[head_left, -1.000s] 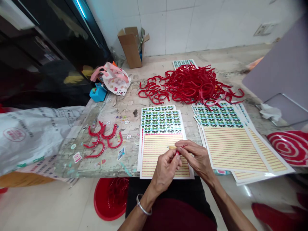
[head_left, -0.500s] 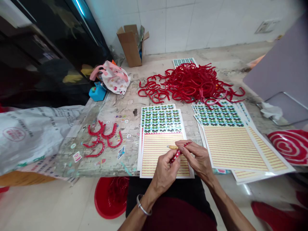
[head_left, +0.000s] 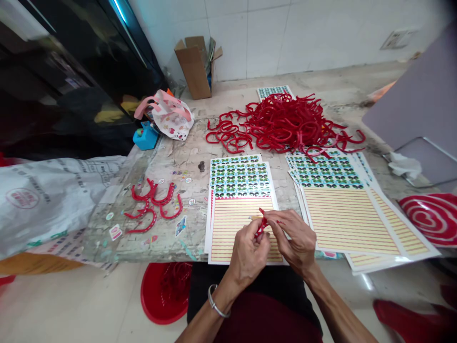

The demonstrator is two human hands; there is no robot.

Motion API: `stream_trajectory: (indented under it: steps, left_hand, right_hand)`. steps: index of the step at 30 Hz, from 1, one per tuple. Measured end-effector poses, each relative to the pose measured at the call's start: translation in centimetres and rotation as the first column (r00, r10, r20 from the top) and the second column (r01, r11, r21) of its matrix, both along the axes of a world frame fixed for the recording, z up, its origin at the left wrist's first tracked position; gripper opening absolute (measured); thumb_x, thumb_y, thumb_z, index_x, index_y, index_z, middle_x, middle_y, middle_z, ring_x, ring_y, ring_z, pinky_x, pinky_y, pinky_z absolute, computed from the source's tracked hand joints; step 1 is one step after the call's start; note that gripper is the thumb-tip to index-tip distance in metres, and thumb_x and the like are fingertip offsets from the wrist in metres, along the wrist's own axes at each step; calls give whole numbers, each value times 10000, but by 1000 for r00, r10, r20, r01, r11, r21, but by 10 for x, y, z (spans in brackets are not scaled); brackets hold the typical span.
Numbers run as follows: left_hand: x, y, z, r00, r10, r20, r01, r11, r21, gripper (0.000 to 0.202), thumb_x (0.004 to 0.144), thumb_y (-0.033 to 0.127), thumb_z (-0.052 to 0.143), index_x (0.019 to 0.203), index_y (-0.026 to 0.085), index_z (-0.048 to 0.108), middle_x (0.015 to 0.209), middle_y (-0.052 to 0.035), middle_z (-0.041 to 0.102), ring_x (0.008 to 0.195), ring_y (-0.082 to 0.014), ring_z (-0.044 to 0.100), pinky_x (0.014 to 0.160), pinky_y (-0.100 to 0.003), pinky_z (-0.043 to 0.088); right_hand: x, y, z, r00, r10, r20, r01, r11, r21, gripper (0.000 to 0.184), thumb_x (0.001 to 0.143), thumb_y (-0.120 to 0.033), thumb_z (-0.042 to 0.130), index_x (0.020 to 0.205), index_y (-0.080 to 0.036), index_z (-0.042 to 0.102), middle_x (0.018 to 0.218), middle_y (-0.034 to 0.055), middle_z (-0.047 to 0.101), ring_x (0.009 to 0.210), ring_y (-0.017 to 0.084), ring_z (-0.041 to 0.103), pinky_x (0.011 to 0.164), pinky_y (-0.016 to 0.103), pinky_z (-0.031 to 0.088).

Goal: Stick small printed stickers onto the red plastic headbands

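Left hand (head_left: 247,255) and right hand (head_left: 294,238) pinching a red plastic band (head_left: 262,225), its lower end hidden by fingers (head_left: 254,239).

Stained tabletop (head_left: 171,159) with printed sheets (head_left: 239,181), red bands (head_left: 282,124)

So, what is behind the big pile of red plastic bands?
A printed sheet with rows of small green-and-blue shapes lies behind the pile; the pile covers its lower part, so that part cannot be seen.
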State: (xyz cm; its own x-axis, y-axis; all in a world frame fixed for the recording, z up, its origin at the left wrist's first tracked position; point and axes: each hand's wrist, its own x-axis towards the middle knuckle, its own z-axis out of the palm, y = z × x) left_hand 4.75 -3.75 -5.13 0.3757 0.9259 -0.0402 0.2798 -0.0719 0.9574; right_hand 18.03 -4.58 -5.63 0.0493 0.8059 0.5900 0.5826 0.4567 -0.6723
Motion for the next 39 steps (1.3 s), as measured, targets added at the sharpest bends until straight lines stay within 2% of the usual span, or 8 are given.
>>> stream_trajectory:
  steps: [11,18,22,29,32,34,37,39]
  left_hand:
    - [6,3,0,1000,7,-7,-7,1000,21,242,830,172,426,1023,128,565,740,-22,549,634,-122,483,585,-217,386]
    - [5,2,9,998,-23,66,26,998,-56,190,845,187,433,957,120,571,679,13,470,584,-93,401,534,-196,335]
    - [5,-1,13,995,-12,100,16,999,-44,201,871,224,425,953,131,584,685,15,459,623,-98,395,587,-210,333]
    - [6,-1,2,983,33,178,-10,991,-131,266,906,289,369,917,129,580,650,25,388,582,-91,345,553,-218,308]
    - [5,0,0,977,45,210,-15,989,-146,257,902,299,379,926,133,573,660,23,390,579,-90,342,548,-219,307]
    - [3,-1,-1,974,44,223,-9,988,-155,249,901,299,384,935,136,568,665,21,390,584,-92,345,551,-221,311]
    - [-1,-2,1,977,12,215,19,990,-139,225,899,283,390,953,143,557,654,23,395,591,-97,361,568,-227,319]
    - [-3,-3,4,979,-38,200,58,994,-96,201,895,264,395,921,145,555,652,18,420,611,-103,389,597,-232,331]
  right_hand:
    - [-2,-4,8,999,16,31,-18,996,83,295,761,-52,566,999,-202,654,952,78,684,854,195,634,728,346,511]
    - [0,8,-5,998,-59,-38,59,998,-5,214,790,-64,549,914,-193,665,872,62,693,846,188,635,747,346,496]
    - [-2,8,-6,996,-77,-53,74,995,-59,162,793,-77,559,838,-188,668,829,49,690,811,176,633,743,329,480]
    - [-4,5,-7,987,-110,-117,90,982,-166,179,813,-127,552,900,-214,681,887,44,693,868,179,624,817,335,471]
    - [-6,6,-9,967,-108,-229,42,961,-274,174,821,-185,552,937,-229,673,951,52,680,921,189,612,812,339,494]
    - [-5,7,-11,920,-141,-366,-19,917,-399,281,806,-250,580,1086,-234,606,1030,70,655,951,202,605,763,336,528]
    - [1,9,-12,783,-124,-610,-259,826,-500,578,779,-317,617,1305,-250,388,1204,103,565,1042,219,569,758,344,546]
    - [6,10,-11,696,-40,-717,-437,769,-467,597,785,-324,611,1321,-254,358,1281,108,502,1109,226,529,855,381,508]
